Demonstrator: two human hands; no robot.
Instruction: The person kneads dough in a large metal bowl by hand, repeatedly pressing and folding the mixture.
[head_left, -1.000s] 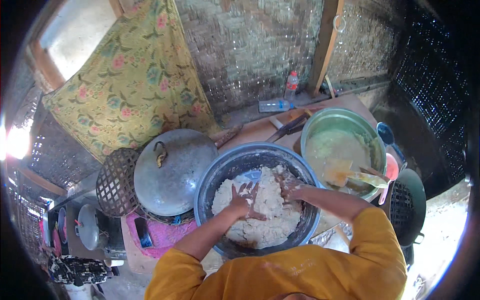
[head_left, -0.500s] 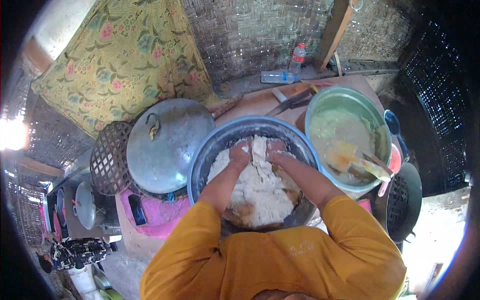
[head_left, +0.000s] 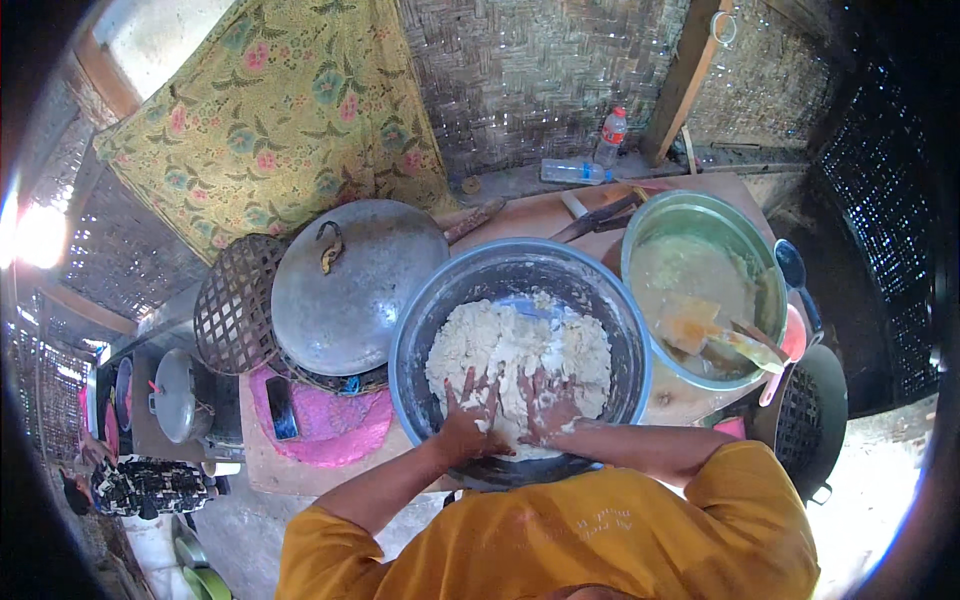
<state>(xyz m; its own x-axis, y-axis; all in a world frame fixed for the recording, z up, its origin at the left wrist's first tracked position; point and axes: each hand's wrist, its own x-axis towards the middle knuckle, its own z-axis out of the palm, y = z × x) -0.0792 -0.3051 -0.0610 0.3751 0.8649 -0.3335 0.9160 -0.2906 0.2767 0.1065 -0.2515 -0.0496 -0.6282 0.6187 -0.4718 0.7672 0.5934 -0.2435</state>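
A large mass of pale, lumpy dough (head_left: pixel 480 335) lies in a wide blue-rimmed basin (head_left: pixel 418 272). Both of my hands press into its near side. My left hand (head_left: pixel 468 418) has its fingers spread over the dough, and bits of dough stick to them. Close beside it, my right hand (head_left: pixel 552 405) also lies with fingers stretched out on the dough. Neither hand is closed around a lump. My fingertips are partly sunk in the dough. Some bare blue basin bottom shows beyond the dough.
Right of the basin stands a green tub (head_left: pixel 780 290) with cloudy liquid and a spatula (head_left: pixel 745 345). On the left are a round metal lid (head_left: pixel 360 285), a woven basket (head_left: pixel 235 305), a phone (head_left: pixel 281 408) and pink plastic (head_left: pixel 345 425). Two bottles (head_left: pixel 612 135) are at the back.
My hands have moved from the far side of the dough to its near side, and the fingers now show spread. The dough has shifted away from me and bunched up.
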